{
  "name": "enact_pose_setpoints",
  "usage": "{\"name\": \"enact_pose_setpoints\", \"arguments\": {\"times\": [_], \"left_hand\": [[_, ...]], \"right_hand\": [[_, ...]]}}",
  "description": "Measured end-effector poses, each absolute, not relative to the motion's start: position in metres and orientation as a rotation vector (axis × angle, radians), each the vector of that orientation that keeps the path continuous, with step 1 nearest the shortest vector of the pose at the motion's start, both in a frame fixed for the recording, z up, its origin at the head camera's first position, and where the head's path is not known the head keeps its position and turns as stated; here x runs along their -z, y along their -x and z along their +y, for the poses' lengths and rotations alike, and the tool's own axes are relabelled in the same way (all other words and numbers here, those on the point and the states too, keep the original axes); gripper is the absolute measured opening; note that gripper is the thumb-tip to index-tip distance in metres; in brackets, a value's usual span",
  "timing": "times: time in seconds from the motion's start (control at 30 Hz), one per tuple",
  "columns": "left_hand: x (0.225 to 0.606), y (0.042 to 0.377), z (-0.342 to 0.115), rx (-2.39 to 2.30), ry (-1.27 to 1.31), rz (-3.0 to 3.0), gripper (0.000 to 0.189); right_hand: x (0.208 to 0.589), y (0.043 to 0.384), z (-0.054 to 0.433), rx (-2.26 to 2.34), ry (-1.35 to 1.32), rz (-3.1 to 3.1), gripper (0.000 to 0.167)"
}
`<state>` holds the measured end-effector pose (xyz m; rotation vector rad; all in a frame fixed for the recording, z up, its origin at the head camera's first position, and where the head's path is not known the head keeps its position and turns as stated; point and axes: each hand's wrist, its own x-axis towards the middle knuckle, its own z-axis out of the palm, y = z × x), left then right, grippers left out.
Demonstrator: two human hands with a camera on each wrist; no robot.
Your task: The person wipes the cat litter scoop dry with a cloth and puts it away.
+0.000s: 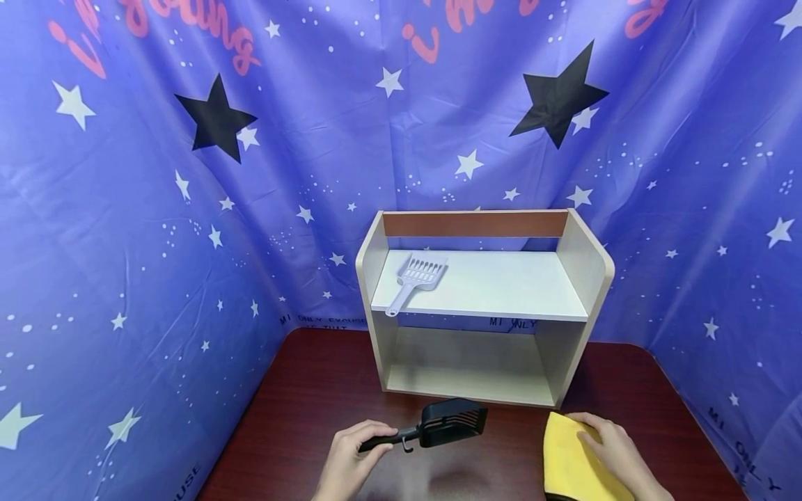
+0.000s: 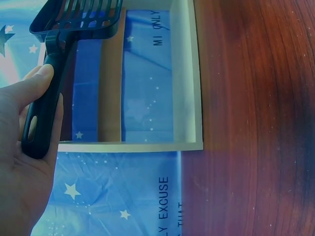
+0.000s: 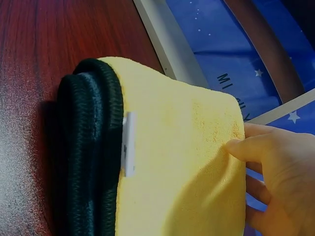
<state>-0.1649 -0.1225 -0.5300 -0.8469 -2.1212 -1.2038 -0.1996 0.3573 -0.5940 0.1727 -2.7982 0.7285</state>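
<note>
My left hand (image 1: 352,456) grips the handle of a black slotted litter scoop (image 1: 452,422), held above the table in front of the shelf. In the left wrist view the thumb lies along the scoop's black handle (image 2: 47,105). On the right, my right hand (image 1: 617,449) pinches the edge of a folded yellow cloth (image 1: 567,459) between thumb and fingers. Dark stitched trim (image 3: 93,147) and a small white tag (image 3: 129,145) show on the cloth in the right wrist view. A pale lilac litter scoop (image 1: 421,273) lies on the upper shelf, its handle toward the front edge.
A small two-tier wooden shelf (image 1: 479,396) stands at the back of the dark red table (image 1: 282,417). Its upper board (image 1: 501,278) is white, and a brown bar crosses the back. Blue star-printed curtains (image 1: 156,278) hang behind and on both sides.
</note>
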Motion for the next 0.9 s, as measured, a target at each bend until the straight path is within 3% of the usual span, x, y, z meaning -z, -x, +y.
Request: {"name": "enact_pose_setpoints", "arguments": {"times": [0.6,0.9], "left_hand": [[0.502,0.175,-0.113,1.253,0.877,-2.092,0.021],[0.476,0.184,-0.097,1.372,0.771,-2.108,0.023]], "right_hand": [[0.579,0.192,0.358,-0.707,-0.184,-2.717,0.029],[0.575,0.186,0.355,-0.746,-0.219,-2.669,0.026]]}}
